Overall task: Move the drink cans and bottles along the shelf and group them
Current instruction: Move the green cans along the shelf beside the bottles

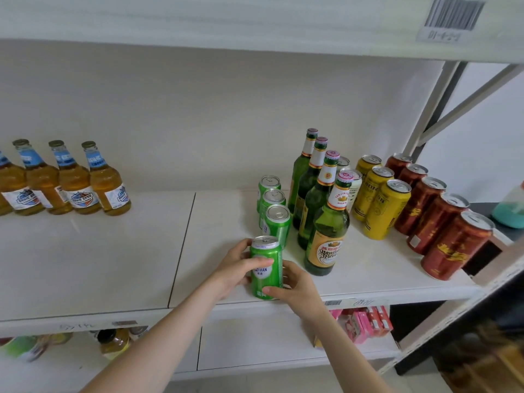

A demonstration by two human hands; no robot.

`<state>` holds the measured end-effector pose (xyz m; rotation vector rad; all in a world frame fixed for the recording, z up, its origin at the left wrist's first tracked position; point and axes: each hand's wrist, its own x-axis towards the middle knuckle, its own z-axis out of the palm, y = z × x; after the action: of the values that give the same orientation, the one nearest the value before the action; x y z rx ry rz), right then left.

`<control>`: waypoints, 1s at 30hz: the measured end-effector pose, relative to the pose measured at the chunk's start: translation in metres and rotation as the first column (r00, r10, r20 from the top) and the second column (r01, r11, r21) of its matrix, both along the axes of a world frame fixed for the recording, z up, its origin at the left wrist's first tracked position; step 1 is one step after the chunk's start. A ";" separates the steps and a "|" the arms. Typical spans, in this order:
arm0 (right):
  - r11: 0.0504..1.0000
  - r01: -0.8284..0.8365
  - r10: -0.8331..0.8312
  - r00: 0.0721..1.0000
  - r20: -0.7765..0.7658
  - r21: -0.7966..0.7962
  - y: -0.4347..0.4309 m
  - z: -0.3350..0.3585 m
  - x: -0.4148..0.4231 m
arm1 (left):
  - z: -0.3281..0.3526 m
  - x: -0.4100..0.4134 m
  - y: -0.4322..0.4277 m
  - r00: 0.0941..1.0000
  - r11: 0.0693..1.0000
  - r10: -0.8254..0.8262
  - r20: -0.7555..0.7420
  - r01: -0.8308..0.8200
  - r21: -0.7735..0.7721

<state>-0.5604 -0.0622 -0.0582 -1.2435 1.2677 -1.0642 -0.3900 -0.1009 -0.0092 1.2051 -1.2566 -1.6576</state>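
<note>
A green can (266,275) stands upright near the front edge of the white shelf (113,265). My left hand (236,265) wraps its left side with the thumb across the label. My right hand (295,287) grips its lower right side. Behind it three more green cans (277,222) form a row running back. Right of them stand several green glass bottles (326,231), then yellow cans (382,208) and a row of red cans (450,245). At the far left, amber bottles with blue labels (73,182) stand in a line.
An upper shelf (255,24) with a barcode tag hangs overhead. The metal upright and brace (431,117) bound the right side. A lower shelf holds bottles (113,341) and pink boxes (365,321). A teal container (510,211) sits beyond the right end.
</note>
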 end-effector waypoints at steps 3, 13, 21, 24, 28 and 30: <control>0.999 0.052 -0.052 0.999 -0.009 -0.016 0.005 -0.003 -0.011 | 0.002 -0.013 -0.001 0.998 0.998 -0.055 0.013 0.055 -0.041; 0.988 0.131 -0.134 0.991 -0.024 -0.085 -0.003 -0.006 -0.022 | 0.004 -0.026 -0.009 0.995 0.989 -0.047 0.090 0.059 -0.138; 0.979 0.170 -0.174 0.984 -0.025 -0.116 -0.023 -0.016 -0.015 | -0.004 -0.024 -0.025 0.988 0.984 0.034 0.153 -0.006 -0.176; 0.975 0.186 -0.191 0.981 -0.027 -0.122 -0.030 -0.018 -0.012 | -0.007 -0.024 -0.031 0.983 0.984 0.046 0.176 -0.015 -0.176; 0.976 0.181 -0.187 0.982 -0.036 -0.124 -0.037 -0.017 -0.011 | -0.009 -0.024 -0.036 0.978 0.980 0.053 0.203 -0.012 -0.199; 0.977 0.175 -0.181 0.982 -0.047 -0.120 -0.038 -0.016 -0.012 | -0.011 -0.023 -0.038 0.974 0.979 0.055 0.219 -0.010 -0.205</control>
<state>-0.5720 -0.1000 -0.0743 -1.2732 1.3991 -1.2530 -0.4129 -0.1388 -0.0203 1.3035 -1.4959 -1.3598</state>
